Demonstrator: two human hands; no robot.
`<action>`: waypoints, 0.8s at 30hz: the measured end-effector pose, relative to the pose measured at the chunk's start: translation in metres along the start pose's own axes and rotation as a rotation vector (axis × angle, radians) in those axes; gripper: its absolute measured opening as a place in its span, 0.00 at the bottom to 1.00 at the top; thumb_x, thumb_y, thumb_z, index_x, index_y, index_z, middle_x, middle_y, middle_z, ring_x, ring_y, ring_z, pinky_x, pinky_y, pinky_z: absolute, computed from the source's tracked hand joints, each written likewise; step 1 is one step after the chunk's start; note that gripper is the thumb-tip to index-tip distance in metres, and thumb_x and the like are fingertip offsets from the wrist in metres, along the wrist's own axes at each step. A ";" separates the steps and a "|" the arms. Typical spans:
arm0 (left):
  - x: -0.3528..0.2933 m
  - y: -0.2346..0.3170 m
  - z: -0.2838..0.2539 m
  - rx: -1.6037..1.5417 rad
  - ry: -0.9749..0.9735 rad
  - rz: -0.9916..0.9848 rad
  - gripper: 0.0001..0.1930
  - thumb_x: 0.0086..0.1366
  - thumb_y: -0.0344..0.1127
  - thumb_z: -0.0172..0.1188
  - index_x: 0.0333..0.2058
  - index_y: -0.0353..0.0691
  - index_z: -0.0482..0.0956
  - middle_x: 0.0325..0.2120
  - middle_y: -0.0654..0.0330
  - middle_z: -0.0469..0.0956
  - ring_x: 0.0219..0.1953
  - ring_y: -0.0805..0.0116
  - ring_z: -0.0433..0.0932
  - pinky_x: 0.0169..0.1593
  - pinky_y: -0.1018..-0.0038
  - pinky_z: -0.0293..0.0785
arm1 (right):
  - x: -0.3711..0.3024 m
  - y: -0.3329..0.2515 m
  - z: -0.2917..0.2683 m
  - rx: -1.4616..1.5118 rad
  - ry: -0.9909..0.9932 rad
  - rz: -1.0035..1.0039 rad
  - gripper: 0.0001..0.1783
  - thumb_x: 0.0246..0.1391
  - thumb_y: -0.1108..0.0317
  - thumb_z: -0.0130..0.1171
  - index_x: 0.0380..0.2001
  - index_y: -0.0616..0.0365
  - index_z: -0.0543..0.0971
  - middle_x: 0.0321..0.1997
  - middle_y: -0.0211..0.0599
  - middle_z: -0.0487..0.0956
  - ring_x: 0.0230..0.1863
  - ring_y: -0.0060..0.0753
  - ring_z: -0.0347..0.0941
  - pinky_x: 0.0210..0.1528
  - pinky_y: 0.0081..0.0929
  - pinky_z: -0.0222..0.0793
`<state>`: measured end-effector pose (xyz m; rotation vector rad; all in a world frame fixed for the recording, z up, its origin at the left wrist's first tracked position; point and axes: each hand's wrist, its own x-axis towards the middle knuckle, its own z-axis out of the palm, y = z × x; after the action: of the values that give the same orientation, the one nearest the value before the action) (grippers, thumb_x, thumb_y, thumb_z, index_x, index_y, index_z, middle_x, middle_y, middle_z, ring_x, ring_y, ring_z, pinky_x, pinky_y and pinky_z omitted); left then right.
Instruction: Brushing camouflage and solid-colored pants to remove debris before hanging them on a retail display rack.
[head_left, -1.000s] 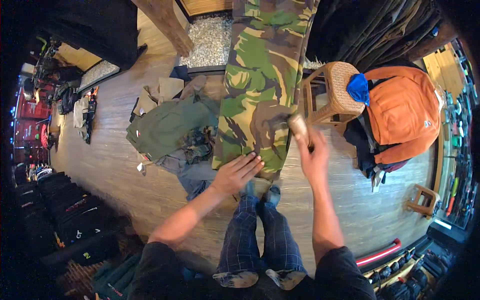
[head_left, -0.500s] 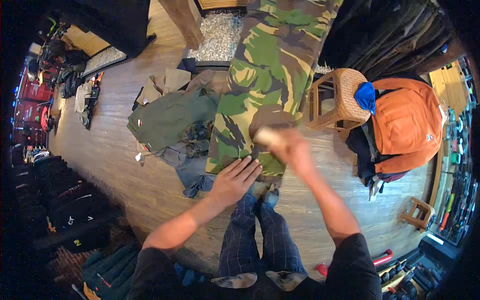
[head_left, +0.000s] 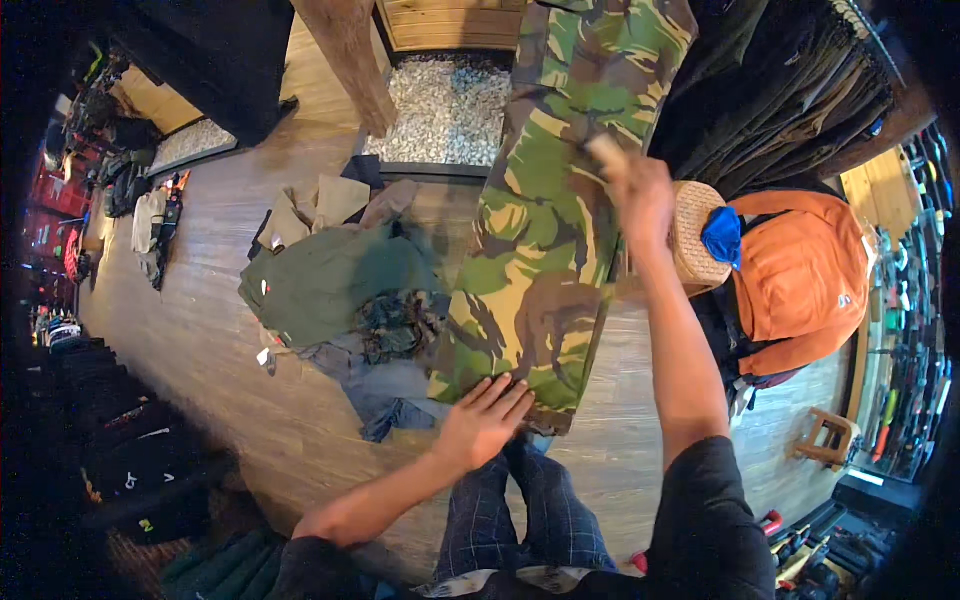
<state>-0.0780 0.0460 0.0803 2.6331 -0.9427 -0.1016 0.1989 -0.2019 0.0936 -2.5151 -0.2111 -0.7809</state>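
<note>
A pair of green, brown and tan camouflage trousers (head_left: 535, 270) lies lengthwise in front of me, its near end just above my feet. What it rests on is hidden. My left hand (head_left: 483, 427) presses flat on the near end, fingers spread. Farther up the cloth, my right hand (head_left: 643, 200) is closed around what looks like a pale, wood-coloured brush (head_left: 606, 155). Motion blurs the brush, and its underside is hidden.
Left of the trousers, a pile of dark green clothes (head_left: 335, 280) lies on the wooden floor. To the right stand a woven-top stool (head_left: 695, 215) with a blue cloth (head_left: 722, 238), an orange sweatshirt (head_left: 800, 275) and a small wooden stool (head_left: 828, 437). Dark garments (head_left: 770, 90) hang behind.
My right hand has moved up and away along the trousers with the brush. My left hand stays flat on the near end. The whole view has shifted slightly.
</note>
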 end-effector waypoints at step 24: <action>0.079 -0.033 0.022 -0.047 -0.146 -0.320 0.20 0.55 0.31 0.58 0.49 0.48 0.80 0.50 0.67 0.79 0.56 0.63 0.75 0.54 0.66 0.76 | 0.063 0.026 0.066 0.252 -0.272 0.119 0.18 0.47 0.61 0.68 0.39 0.61 0.82 0.38 0.51 0.81 0.37 0.53 0.79 0.39 0.43 0.74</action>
<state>-0.0004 0.0134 0.0525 2.7390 -0.5449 -0.3934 0.2906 -0.1911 0.0712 -2.3596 -0.2326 -0.3400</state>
